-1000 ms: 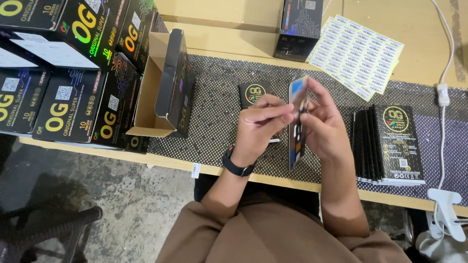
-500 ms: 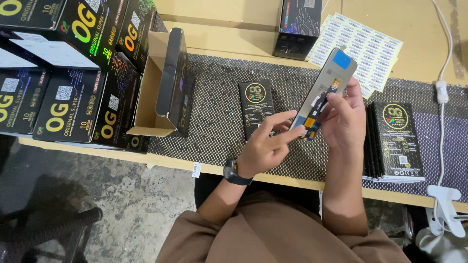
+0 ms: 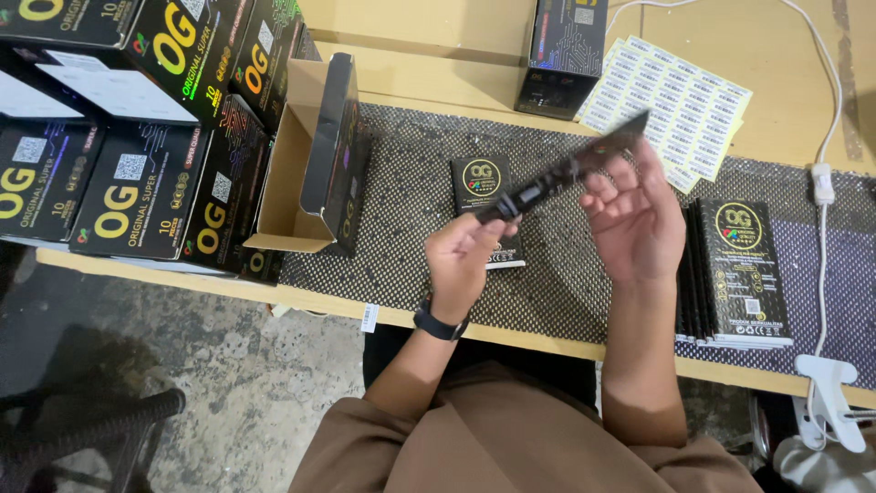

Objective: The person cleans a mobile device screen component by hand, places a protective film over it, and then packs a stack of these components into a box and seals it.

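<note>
Both hands hold one thin flat black packet (image 3: pixel 568 171) edge-on above the black mesh mat (image 3: pixel 411 210). My left hand (image 3: pixel 465 260), with a black watch on its wrist, grips the packet's lower end. My right hand (image 3: pixel 639 219) holds its upper end with fingers spread behind it. A small black packet (image 3: pixel 481 183) lies flat on the mat just behind my left hand. A stack of the same black packets (image 3: pixel 735 274) stands on the mat right of my right hand.
An open cardboard-lined black box (image 3: pixel 315 164) stands at the left of the mat. Several black printed cartons (image 3: pixel 137 137) are piled at far left. A sheet of white stickers (image 3: pixel 675 100) and a black box (image 3: pixel 561 55) lie behind. A white cable (image 3: pixel 821 183) runs down the right.
The packet has been turned from showing its face to lying edge-on and lower. Both hands have shifted with it, the left dropping toward the mat.
</note>
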